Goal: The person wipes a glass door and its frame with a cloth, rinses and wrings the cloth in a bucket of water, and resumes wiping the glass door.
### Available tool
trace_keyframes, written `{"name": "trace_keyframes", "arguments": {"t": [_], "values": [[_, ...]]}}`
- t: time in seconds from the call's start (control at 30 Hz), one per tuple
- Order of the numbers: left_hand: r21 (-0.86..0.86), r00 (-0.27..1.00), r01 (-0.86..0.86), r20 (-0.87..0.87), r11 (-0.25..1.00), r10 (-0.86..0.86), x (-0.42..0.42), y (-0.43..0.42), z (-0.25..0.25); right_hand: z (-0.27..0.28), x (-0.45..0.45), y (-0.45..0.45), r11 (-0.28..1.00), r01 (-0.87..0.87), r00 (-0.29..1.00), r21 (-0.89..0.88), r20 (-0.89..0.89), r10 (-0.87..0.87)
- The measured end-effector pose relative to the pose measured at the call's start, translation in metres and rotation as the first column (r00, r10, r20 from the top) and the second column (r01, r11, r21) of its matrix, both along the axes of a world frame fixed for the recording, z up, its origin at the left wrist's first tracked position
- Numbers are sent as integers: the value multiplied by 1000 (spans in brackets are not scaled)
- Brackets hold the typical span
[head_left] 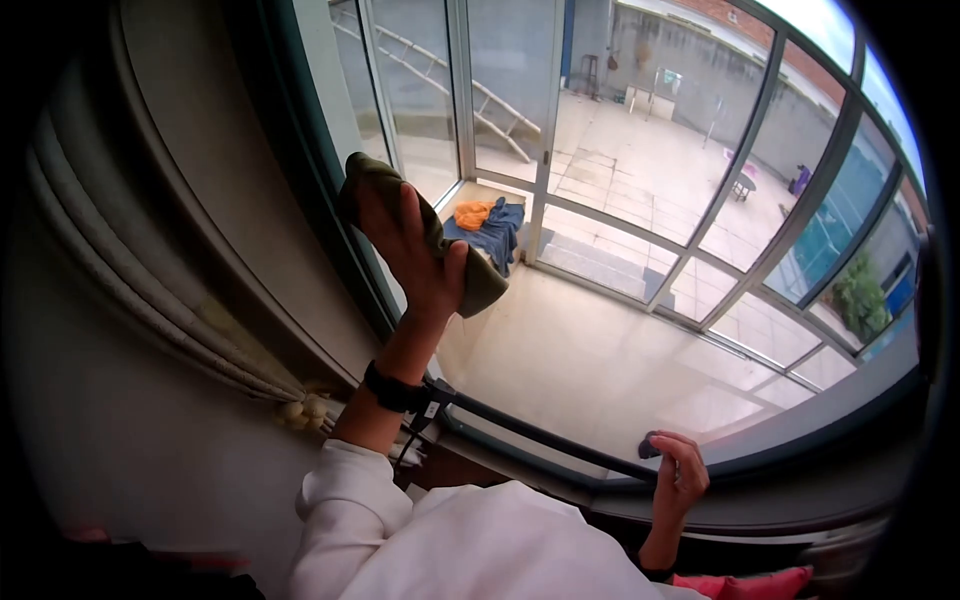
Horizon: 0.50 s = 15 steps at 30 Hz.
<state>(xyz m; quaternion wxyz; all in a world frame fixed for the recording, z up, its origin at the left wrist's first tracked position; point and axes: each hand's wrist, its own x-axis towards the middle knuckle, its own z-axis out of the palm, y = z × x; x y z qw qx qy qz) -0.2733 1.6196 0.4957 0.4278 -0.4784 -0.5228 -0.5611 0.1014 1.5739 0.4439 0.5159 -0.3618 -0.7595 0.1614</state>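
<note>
My left hand [415,265], a dark band at its wrist, is raised to the left side of the window. Its palm and fingers press a folded olive-green cloth [484,288] flat against the pane by the dark window frame [310,130]. Lower right, my right hand [682,470] is at the bottom of the window, with its fingers bent together. A small dark piece [648,445] shows at those fingertips; what it is I cannot make out.
A tied-back curtain [140,260] hangs on the left. A dark bar [540,432] crosses low in the window. Beyond the glass are a blue cloth [495,238] with an orange cloth [473,214], glazed doors, and a paved yard with a ladder [500,115]. Pink fabric [760,583] lies lower right.
</note>
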Motion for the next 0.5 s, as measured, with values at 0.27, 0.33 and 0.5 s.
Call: {"name": "trace_keyframes", "arguments": {"t": [0.27, 0.33, 0.5], "values": [[-189, 900, -6, -429, 982, -77, 163, 25, 38, 7, -19, -1, 998, -17, 999, 63, -28, 19], [-140, 898, 52, -427, 989, -107, 187, 35, 40, 6, -23, -2, 987, 96, 985, 126, -155, -76], [-259, 874, 231, -369, 938, -317, 196, 28, 41, 25, -44, 1, 931, 24, 895, 364, -422, 141]]}}
